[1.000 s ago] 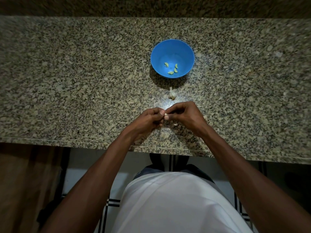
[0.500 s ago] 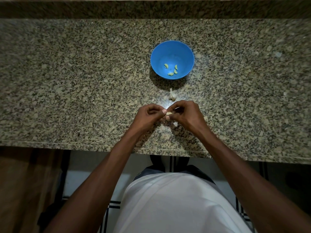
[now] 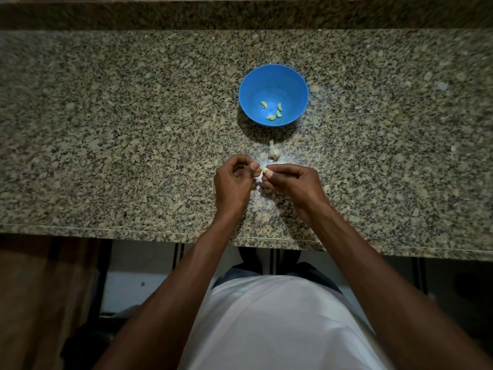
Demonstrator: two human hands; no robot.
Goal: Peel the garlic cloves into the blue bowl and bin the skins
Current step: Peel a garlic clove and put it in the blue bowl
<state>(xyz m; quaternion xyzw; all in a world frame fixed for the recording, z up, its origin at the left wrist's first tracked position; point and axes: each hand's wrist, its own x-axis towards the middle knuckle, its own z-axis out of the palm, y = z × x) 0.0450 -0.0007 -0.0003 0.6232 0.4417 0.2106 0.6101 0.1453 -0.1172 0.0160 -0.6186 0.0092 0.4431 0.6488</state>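
Head view shows me mid-peel: my right hand (image 3: 290, 182) pinches a garlic clove (image 3: 265, 170), left hand (image 3: 233, 182) curled beside it, apparently empty, blue bowl (image 3: 250, 102) ahead awaiting the drop.

The counter (image 3: 133, 129) looks like stone, speckled with black, grey and tan bits, and it is smooth with a soft shine near the middle. The blue bowl (image 3: 273, 76) looks like plastic, smooth and a little shiny inside. The peeled cloves (image 3: 274, 113) in it look smooth and pale yellow-green. The garlic piece (image 3: 273, 153) on the counter has dry, papery white skin. The shirt (image 3: 280, 324) is white cloth, soft and matt. The panel (image 3: 40, 303) under the counter looks like brown wood.
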